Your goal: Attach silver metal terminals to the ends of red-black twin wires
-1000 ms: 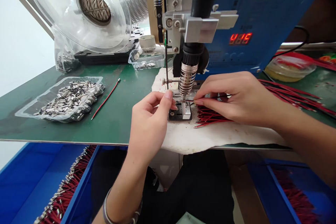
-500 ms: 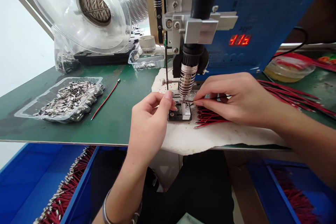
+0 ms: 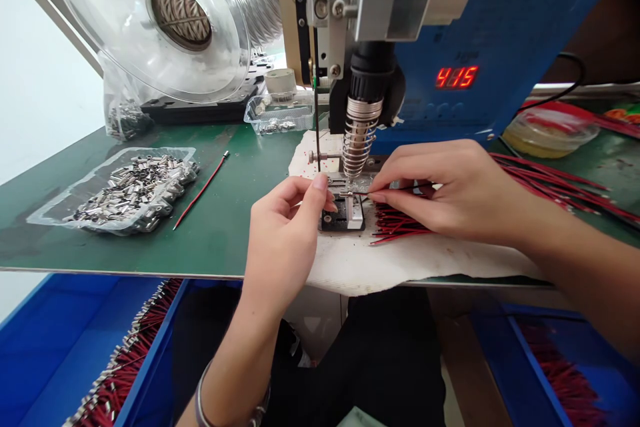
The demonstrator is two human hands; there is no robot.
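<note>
**Iron head [image 3: 364, 110] up, wire [image 3: 364, 193] held**

Right hand [image 3: 445, 187] pinches wire, centre frame, end at metal piece [image 3: 346, 194] on fixture [image 3: 355, 217]. Left hand [image 3: 287, 227] just left of it; can't tell if gripping. Head rose since last frame; heating pass probably over.

I count one held lead [image 3: 363, 193], one loose lead [image 3: 201, 191], two clear trays [image 3: 43, 216] [image 3: 303, 121], apparently two bins [image 3: 50, 360] [image 3: 537, 370].

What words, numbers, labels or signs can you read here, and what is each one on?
"415": glowing red digits on the display of the blue machine.
Faint markings just above those digits: too blurred to read.
No other text is readable.
</note>
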